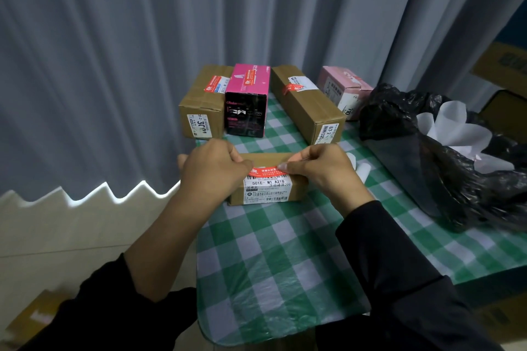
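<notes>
A small brown cardboard parcel (268,189) lies on the green-and-white checked table (279,259). It carries a white shipping label and a red seal sticker (265,172) across its top edge. My left hand (214,171) holds the parcel's left end, thumb near the sticker. My right hand (322,171) rests on the right end, and its thumb and forefinger pinch the right tip of the red sticker.
Behind stand a brown box (202,105), a pink-and-black box (247,102), a long brown box (306,102) and a pale pink box (343,91). A black rubbish bag (445,162) with white paper fills the right side. Grey curtains hang behind.
</notes>
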